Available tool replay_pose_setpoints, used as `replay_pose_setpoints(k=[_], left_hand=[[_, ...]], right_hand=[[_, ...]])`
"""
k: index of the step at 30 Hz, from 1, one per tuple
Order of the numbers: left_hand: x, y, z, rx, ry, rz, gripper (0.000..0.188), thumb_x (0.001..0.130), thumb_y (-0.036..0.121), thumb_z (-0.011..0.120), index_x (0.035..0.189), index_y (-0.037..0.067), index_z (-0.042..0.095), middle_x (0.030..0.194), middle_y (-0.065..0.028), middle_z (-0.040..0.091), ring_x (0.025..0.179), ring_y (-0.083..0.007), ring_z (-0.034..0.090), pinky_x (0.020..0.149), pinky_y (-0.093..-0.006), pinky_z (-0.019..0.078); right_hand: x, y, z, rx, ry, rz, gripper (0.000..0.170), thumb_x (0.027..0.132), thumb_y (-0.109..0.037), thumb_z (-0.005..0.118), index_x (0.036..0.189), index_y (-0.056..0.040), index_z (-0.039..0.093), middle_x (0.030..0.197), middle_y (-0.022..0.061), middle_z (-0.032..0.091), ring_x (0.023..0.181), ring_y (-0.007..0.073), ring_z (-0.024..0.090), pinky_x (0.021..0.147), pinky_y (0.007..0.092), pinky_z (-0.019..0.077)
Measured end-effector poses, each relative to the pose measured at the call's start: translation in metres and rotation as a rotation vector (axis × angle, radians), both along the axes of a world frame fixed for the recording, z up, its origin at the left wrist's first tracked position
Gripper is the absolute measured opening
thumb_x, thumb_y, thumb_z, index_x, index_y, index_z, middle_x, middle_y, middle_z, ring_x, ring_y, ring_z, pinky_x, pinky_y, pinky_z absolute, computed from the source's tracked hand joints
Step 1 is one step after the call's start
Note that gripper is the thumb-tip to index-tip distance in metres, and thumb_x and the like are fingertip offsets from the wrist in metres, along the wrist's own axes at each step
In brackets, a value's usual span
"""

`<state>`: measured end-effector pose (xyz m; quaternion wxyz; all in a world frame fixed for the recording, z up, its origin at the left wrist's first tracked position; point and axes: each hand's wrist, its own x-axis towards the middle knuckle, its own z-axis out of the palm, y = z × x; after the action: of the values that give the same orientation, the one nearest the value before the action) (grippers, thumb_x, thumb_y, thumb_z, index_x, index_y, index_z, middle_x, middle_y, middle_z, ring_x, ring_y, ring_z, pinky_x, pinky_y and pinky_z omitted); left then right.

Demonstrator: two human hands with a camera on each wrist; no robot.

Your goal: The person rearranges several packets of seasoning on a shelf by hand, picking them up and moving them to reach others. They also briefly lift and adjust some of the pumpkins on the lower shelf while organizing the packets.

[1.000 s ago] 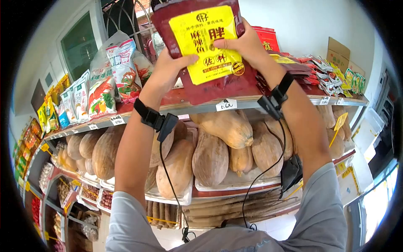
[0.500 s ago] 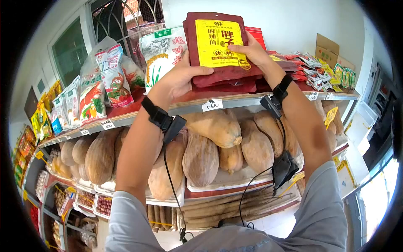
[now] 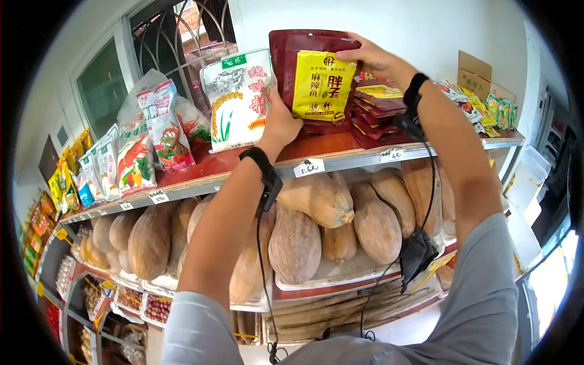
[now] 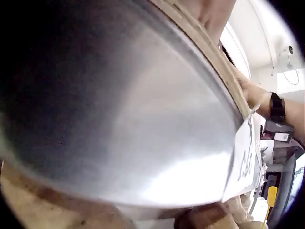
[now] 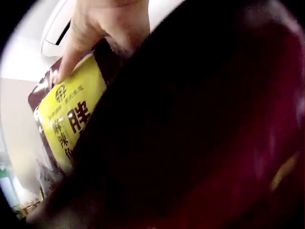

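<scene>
Upright on the shelf stands a maroon pouch [image 3: 283,61] with a yellow label. My right hand [image 3: 380,61] pinches its upper right corner, thumb in front; the right wrist view also shows this hand [image 5: 112,24] on the pouch [image 5: 71,95]. The left hand [image 3: 281,125] is at the pouch's lower left, between it and a white bag [image 3: 237,100] with green leaves printed on it. Its visible fingers point up along the bag's edge and the thumb lies toward the pouch; some fingertips are hidden. The shelf's metal edge [image 4: 157,114] fills most of the left wrist view.
Maroon packets [image 3: 374,115] lie piled right of the pouch, with small sachets [image 3: 471,103] farther right. Other bags [image 3: 164,128] stand at the left. Price tags [image 3: 309,167] hang on the shelf edge [image 3: 243,176], above large squashes [image 3: 295,246]. Cables hang from both wrists.
The pouches came down from the raised position onto the shelf. My right hand moved to the top corner; the left hand moved lower, beside the white bag. The packet pile at right is more exposed.
</scene>
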<state>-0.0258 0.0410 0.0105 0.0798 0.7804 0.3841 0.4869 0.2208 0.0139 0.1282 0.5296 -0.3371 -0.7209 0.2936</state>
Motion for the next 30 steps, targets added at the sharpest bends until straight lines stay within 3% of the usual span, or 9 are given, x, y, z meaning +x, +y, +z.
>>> replay_pose_setpoints(k=[5, 8, 12, 17, 19, 24, 26, 28, 30], left_hand=[[0.004, 0.009, 0.0, -0.073, -0.021, 0.032, 0.101, 0.071, 0.004, 0.071, 0.146, 0.004, 0.002, 0.121, -0.0317, 0.055, 0.113, -0.0435, 0.055, 0.097, -0.042, 0.0443], [0.004, 0.013, 0.002, -0.105, -0.043, 0.001, 0.1, 0.072, 0.006, 0.07, 0.146, 0.005, 0.003, 0.121, -0.0303, 0.055, 0.112, -0.0433, 0.056, 0.096, -0.0416, 0.0448], [0.002, 0.001, 0.004, -0.219, -0.048, -0.006, 0.103, 0.066, 0.0, 0.075, 0.146, -0.001, 0.009, 0.129, -0.0247, 0.051, 0.12, -0.0355, 0.052, 0.102, -0.0352, 0.0412], [0.0, -0.003, 0.001, -0.079, -0.027, -0.024, 0.096, 0.07, 0.005, 0.074, 0.147, 0.004, 0.016, 0.125, -0.0277, 0.055, 0.118, -0.0394, 0.053, 0.099, -0.0389, 0.0435], [0.0, -0.014, -0.002, -0.001, -0.053, -0.033, 0.078, 0.076, -0.001, 0.063, 0.142, 0.007, 0.023, 0.115, -0.0298, 0.059, 0.107, -0.0459, 0.056, 0.091, -0.047, 0.0463], [-0.003, -0.018, -0.007, 0.157, -0.064, -0.209, 0.076, 0.076, -0.008, 0.058, 0.141, 0.009, 0.023, 0.109, -0.0301, 0.06, 0.104, -0.0477, 0.056, 0.088, -0.0493, 0.0465], [-0.005, -0.018, -0.005, 0.072, -0.033, -0.206, 0.081, 0.076, -0.005, 0.064, 0.142, 0.009, 0.02, 0.117, -0.0302, 0.057, 0.113, -0.0449, 0.054, 0.094, -0.0442, 0.0452], [-0.006, -0.022, -0.003, 0.059, -0.029, -0.205, 0.08, 0.076, -0.006, 0.064, 0.142, 0.009, 0.021, 0.116, -0.0305, 0.057, 0.112, -0.0454, 0.055, 0.093, -0.0445, 0.0455], [-0.005, -0.024, -0.004, 0.042, -0.024, -0.204, 0.08, 0.076, -0.006, 0.064, 0.141, 0.009, 0.021, 0.115, -0.0308, 0.057, 0.111, -0.0458, 0.055, 0.093, -0.0448, 0.0458]], right_hand=[[-0.011, -0.026, 0.053, 0.145, -0.789, -0.267, 0.089, 0.068, -0.023, 0.083, 0.143, -0.0069, 0.037, 0.117, 0.0149, 0.061, 0.106, 0.0236, 0.061, 0.095, 0.0365, 0.0483], [-0.035, -0.015, 0.045, 0.151, -0.931, -0.237, 0.083, 0.068, -0.022, 0.083, 0.138, -0.0046, 0.042, 0.116, 0.0147, 0.063, 0.102, 0.0224, 0.063, 0.091, 0.034, 0.0501], [-0.043, -0.017, 0.057, -0.115, -0.94, -0.215, 0.068, 0.069, -0.025, 0.083, 0.126, -0.0016, 0.053, 0.109, 0.0135, 0.068, 0.093, 0.0217, 0.067, 0.088, 0.0344, 0.0526], [-0.038, -0.02, 0.057, -0.263, -0.839, -0.144, 0.089, 0.067, -0.022, 0.085, 0.14, -0.0075, 0.035, 0.127, 0.0134, 0.058, 0.11, 0.0222, 0.06, 0.093, 0.0363, 0.0505], [-0.032, -0.008, 0.056, -0.265, -0.841, -0.13, 0.088, 0.067, -0.022, 0.086, 0.139, -0.0072, 0.037, 0.126, 0.013, 0.059, 0.11, 0.0221, 0.06, 0.095, 0.0365, 0.049], [-0.027, 0.002, 0.067, -0.334, -0.923, -0.002, 0.088, 0.064, -0.018, 0.087, 0.138, -0.0066, 0.04, 0.12, 0.0109, 0.063, 0.112, 0.0219, 0.059, 0.099, 0.0366, 0.0456], [-0.025, 0.002, 0.063, -0.258, -0.934, 0.035, 0.09, 0.062, -0.016, 0.087, 0.138, -0.0067, 0.04, 0.119, 0.0102, 0.064, 0.111, 0.0215, 0.059, 0.099, 0.0361, 0.0447], [-0.019, 0.001, 0.055, 0.138, -0.864, -0.363, 0.088, 0.06, -0.014, 0.087, 0.135, -0.0068, 0.043, 0.12, 0.0104, 0.063, 0.112, 0.0203, 0.058, 0.101, 0.0356, 0.043], [-0.012, 0.012, 0.046, 0.397, -0.801, -0.408, 0.087, 0.06, -0.013, 0.087, 0.135, -0.0064, 0.043, 0.117, 0.0108, 0.064, 0.106, 0.0203, 0.061, 0.099, 0.0345, 0.0448]])
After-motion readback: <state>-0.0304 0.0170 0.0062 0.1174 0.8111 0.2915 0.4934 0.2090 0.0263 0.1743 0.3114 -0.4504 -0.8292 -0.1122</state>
